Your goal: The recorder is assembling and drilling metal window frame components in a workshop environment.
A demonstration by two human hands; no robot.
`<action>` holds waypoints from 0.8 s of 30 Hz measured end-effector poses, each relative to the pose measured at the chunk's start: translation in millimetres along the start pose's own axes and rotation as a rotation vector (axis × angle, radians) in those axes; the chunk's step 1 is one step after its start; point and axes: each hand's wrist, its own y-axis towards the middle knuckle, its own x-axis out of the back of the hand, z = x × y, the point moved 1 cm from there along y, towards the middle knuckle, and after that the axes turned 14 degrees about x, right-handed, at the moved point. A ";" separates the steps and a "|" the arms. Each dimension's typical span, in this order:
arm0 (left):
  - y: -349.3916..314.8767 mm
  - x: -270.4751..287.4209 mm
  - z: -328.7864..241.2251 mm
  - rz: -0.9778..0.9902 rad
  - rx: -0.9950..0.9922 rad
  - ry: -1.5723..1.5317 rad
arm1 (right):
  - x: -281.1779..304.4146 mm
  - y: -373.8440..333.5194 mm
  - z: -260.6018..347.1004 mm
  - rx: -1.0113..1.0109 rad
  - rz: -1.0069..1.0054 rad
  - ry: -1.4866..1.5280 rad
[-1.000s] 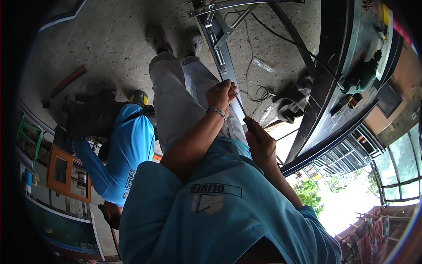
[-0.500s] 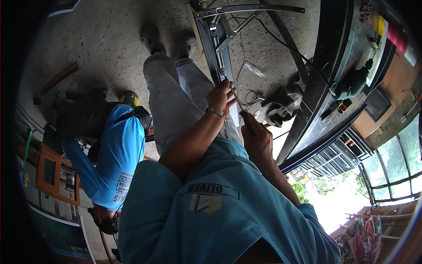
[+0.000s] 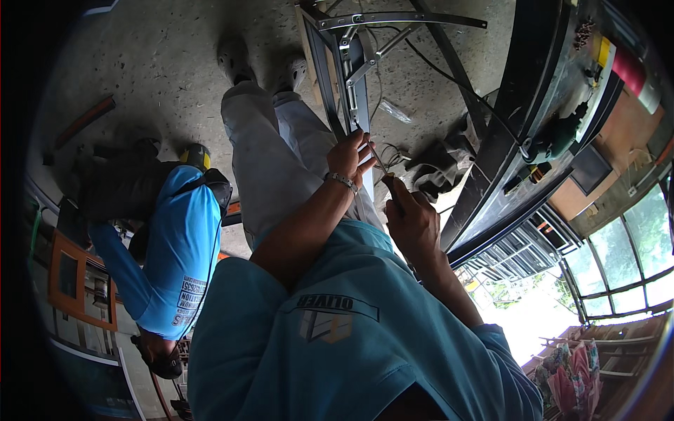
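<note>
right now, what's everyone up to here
A person grips a screwdriver by its handle in the right hand. The left hand is at the shaft's far end, beside a dark metal frame carrying silver hinge arms; whether it pinches the shaft is unclear. A green drill lies on the tabletop at right; a co-worker in blue is at left.

teal shirt point(image 3: 393, 372) | wide sleeves point(image 3: 225, 309) | pale emblem point(image 3: 326, 326) on chest | left-wrist metal bracelet point(image 3: 342, 182) | grey trousers point(image 3: 258, 151) | perforated clogs point(image 3: 296, 70)

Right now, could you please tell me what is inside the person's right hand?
The bare right hand grips a black-and-yellow screwdriver handle; the part inside the grip is hidden.
</note>
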 end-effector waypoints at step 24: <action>10.1 -5.2 -21.2 0.331 0.236 -0.038 | 20.3 41.5 6.8 -0.562 0.122 0.613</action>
